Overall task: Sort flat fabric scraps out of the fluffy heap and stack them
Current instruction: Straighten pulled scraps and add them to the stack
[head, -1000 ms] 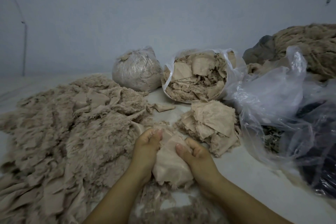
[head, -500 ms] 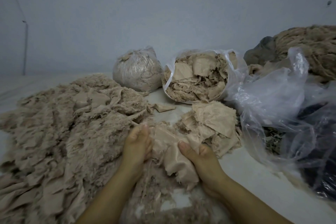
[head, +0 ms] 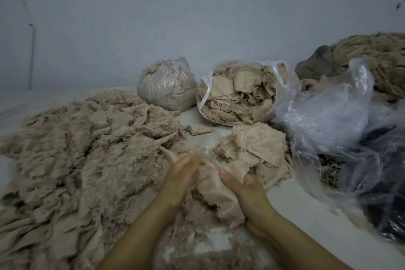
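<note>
Head camera: looks down over both forearms at a floor strewn with beige fabric.
Right hand [head: 245, 190]: fingers curl round a wad of flat scraps [head: 215, 193], thumb pressed on top.
Left hand [head: 183, 172]: blurred; it touches the wad's left edge, and how its fingers lie I cannot tell.
Fluffy heap [head: 83, 160]: spreads wide on the left, its fringe touching the left hand.
Stack [head: 256, 149]: just beyond the right hand, flat pieces piled loosely, edges ragged.
Open bag [head: 238, 92]: behind the stack, full of similar scraps.
Risk, fluff: loose fibres cling to the wad's lower edge, so fuzz could ride onto the stack.
Risk, slump: the stack looks crooked; a bunched wad dropped on it might slide off.
Risk, grip: several layers in one hand, so a piece may slip back into the heap.
Risk, crinkly plastic [head: 341, 129]: near the stack on the right, it could snag a careless placing.
</note>
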